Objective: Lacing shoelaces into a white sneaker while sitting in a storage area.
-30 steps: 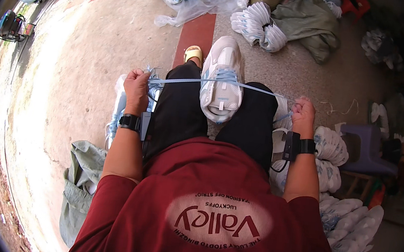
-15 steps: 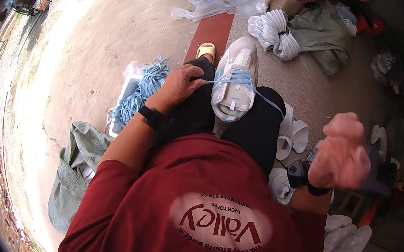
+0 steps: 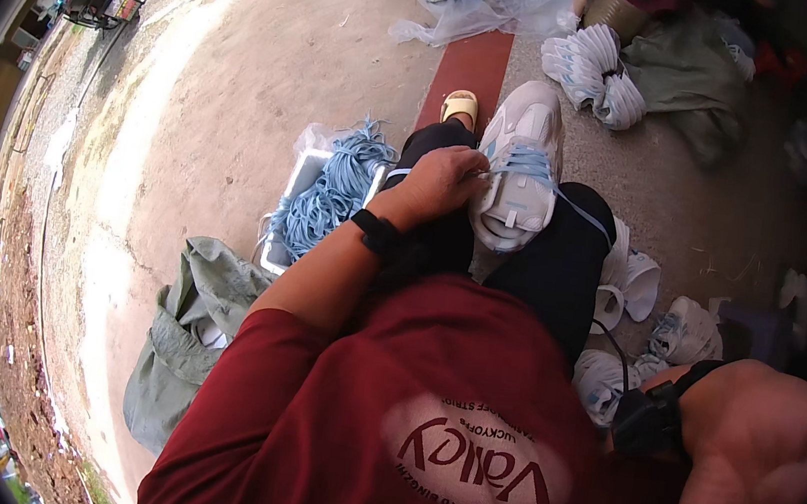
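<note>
A white sneaker [image 3: 516, 195] with pale blue accents rests between my thighs, its toe pointing away from me. Light blue shoelace [image 3: 528, 160] crosses its upper, and a loose length trails over my right thigh. My left hand [image 3: 444, 184] is closed in a pinch on the lace at the shoe's left side. Raised close to the camera at the lower right, my right hand [image 3: 760, 467] shows mostly its palm, large and blurred. Its fingers cannot be made out clearly, nor whether anything is in them.
Left of my leg, a white box [image 3: 274, 254] holds a heap of blue laces [image 3: 336, 183]. Grey-green cloth [image 3: 189, 316] lies nearer me. White shoe parts [image 3: 637, 281] sit by my right leg. Ahead are bundled shoe uppers [image 3: 597, 74], plastic sheeting [image 3: 524, 10] and another person's hand [image 3: 580, 2].
My right hand has swung down and right, closer to the camera. My left hand stays by the shoe, now nearer to it. The whole view has shifted right.
</note>
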`<action>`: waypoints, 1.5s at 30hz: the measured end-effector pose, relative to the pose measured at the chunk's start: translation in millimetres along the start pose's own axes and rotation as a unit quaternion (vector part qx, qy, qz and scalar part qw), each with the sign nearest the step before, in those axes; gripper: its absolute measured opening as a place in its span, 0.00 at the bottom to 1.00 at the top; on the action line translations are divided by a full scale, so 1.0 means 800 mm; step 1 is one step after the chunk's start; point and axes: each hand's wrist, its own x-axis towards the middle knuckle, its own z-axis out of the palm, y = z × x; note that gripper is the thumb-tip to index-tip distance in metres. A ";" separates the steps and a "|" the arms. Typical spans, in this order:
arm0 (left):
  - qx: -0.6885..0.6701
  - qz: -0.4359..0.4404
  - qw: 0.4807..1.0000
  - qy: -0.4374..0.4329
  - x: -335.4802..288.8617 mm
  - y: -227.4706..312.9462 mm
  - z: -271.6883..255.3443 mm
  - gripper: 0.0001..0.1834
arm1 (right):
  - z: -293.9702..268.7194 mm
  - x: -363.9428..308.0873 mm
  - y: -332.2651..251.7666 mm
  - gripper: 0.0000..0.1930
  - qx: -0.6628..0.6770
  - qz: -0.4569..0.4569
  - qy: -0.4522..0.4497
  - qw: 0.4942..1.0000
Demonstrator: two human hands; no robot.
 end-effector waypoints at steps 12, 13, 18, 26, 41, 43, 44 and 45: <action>0.015 -0.012 1.000 0.016 0.000 0.000 -0.014 0.06 | 0.022 -0.123 0.078 0.15 0.010 0.365 -0.081 0.927; 0.026 -0.015 0.999 0.036 -0.001 0.000 -0.018 0.05 | 0.031 -0.147 0.085 0.19 -0.052 0.421 -0.213 0.880; 0.041 0.015 0.997 0.057 0.020 0.002 -0.018 0.03 | 0.042 -0.316 0.099 0.17 -0.168 0.457 -0.313 0.816; 0.077 -0.021 0.996 0.036 0.007 -0.035 -0.021 0.02 | 0.036 -0.360 0.129 0.02 -0.159 0.473 -0.281 0.820; -0.130 -0.408 0.901 0.065 -0.234 -0.203 -0.194 0.01 | -0.246 -0.418 0.000 0.09 -0.165 0.782 -0.068 0.597; -0.106 -0.452 0.881 0.091 -0.287 -0.218 -0.224 0.03 | -0.286 -0.420 -0.041 0.10 -0.236 0.755 -0.102 0.603; -0.099 -0.463 0.875 0.101 -0.309 -0.223 -0.236 0.03 | -0.308 -0.423 -0.063 0.10 -0.261 0.741 -0.124 0.606; -0.114 -0.478 0.865 0.106 -0.334 -0.234 -0.251 0.03 | -0.322 -0.422 -0.083 0.10 -0.273 0.736 -0.117 0.608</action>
